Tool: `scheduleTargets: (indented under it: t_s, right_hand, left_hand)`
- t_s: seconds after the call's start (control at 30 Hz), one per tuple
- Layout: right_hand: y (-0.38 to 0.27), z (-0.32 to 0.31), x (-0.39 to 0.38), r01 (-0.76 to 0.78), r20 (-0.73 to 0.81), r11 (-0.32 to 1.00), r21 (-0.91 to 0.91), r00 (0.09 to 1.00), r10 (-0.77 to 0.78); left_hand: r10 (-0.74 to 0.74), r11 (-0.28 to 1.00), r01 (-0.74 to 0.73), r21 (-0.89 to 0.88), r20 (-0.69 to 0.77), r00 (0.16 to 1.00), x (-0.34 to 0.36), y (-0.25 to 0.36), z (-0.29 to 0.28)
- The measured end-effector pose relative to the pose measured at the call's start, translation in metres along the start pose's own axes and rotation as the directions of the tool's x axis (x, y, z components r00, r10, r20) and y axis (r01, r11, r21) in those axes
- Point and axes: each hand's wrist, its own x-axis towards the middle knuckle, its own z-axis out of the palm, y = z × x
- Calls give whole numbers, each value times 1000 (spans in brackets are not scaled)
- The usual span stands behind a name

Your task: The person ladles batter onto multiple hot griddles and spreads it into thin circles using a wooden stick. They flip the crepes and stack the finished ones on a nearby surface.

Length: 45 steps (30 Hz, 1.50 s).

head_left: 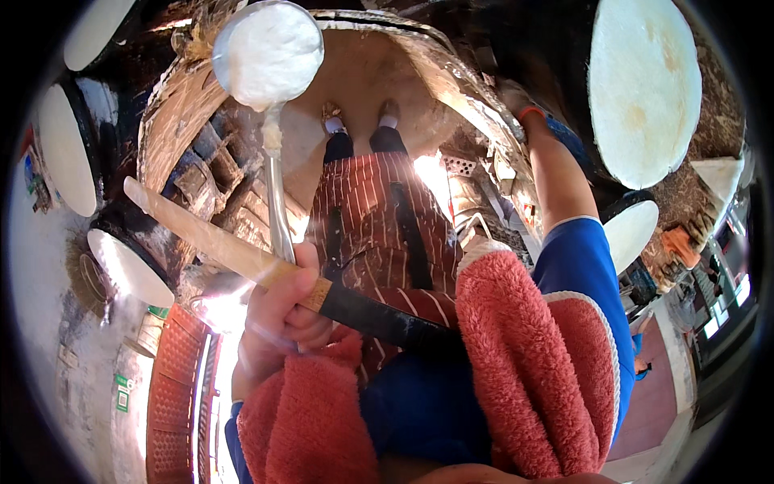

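Observation:
My left hand is closed around the metal handle of a ladle and a long flat wooden spreader with a black grip. White batter fills the ladle's round bowl, and some clings to the top of its handle. The spreader crosses in front of my striped apron, its pale blade slanting up to the left. My right arm reaches forward to the right. My right hand, with an orange band at the wrist, is by the worn curved rim, near a large black griddle; its fingers are not clear.
Round white sheets of batter lie on black griddles: a large one at right, a smaller one below it, and several at left, including the nearest. A red towel hangs over my chest. A brush is at far left.

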Motion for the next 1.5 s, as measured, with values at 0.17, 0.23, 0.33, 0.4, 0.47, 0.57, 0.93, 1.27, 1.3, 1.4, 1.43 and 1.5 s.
scheduleTargets:
  t_s: [0.17,0.23,0.33,0.4,0.47,0.57,0.93,1.27,1.3,1.4,1.43,1.5]
  right_hand:
    - [-20,-19,-11,47,80,998,29,996,-49]
    - [-15,-13,-6,58,20,997,44,998,-58]
    - [-12,-9,-1,39,58,999,31,997,-41]
    - [-19,-15,-2,38,63,999,23,997,-39]
    - [-28,-17,-9,51,0,998,30,999,-51]
    - [-29,-17,-5,-12,37,997,74,999,9]
    - [-17,-16,-12,-102,61,947,304,994,88]
    - [-104,-69,-178,-131,-187,987,91,971,146]
    - [-105,-68,-176,-117,-271,990,75,953,134]
    - [-107,-72,-164,-93,-530,995,44,842,102]
    - [-109,-78,-162,-136,-547,989,57,824,145]
    - [-123,-84,-164,-136,-621,990,27,774,124]
  left_hand:
    - [42,998,-40,-40,57,997,5,2,-5]
    - [73,997,-73,-6,43,996,5,3,-3]
    - [81,997,-81,-11,46,996,6,5,-2]
    - [76,997,-75,-23,56,996,8,6,-1]
    - [66,998,-65,-17,68,996,8,7,0]
    - [46,999,-44,-28,84,995,9,7,0]
    - [57,997,-58,44,37,998,4,4,4]
    - [-48,994,59,94,-119,992,-31,-11,7]
    - [-12,990,24,136,-91,996,-34,-14,11]
    - [37,981,-33,190,-17,999,-40,-20,20]
    - [9,986,-10,168,6,1000,-37,-19,16]
    - [7,1000,-7,6,137,991,-43,-23,12]
